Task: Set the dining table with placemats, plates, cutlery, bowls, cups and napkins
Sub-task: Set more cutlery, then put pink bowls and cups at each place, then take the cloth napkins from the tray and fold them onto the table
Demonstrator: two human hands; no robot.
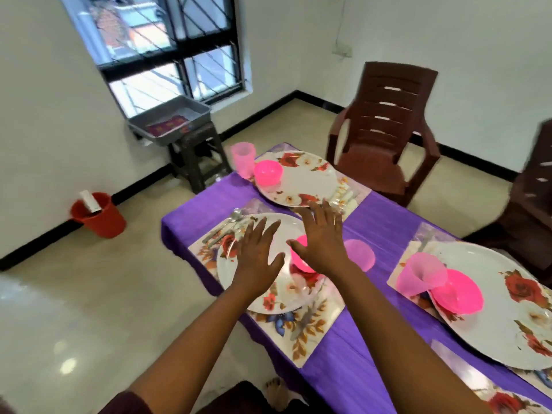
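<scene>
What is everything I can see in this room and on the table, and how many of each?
Purple tablecloth: one, covering the table.
Floral placemats: at least four, under the plates.
White floral plates: three, one on each full-view mat.
Bright pink plastic bowls: three, one on each plate.
Pale pink plastic cups: three, beside the plates.
Metal cutlery: left of the near plate; more right of the far plate.
Brown plastic chairs: two, far side.
Grey tray: one, on a dark stool under the window.
Red bucket: one, by the wall.
Left hand, right hand: open, over the near plate.
</scene>
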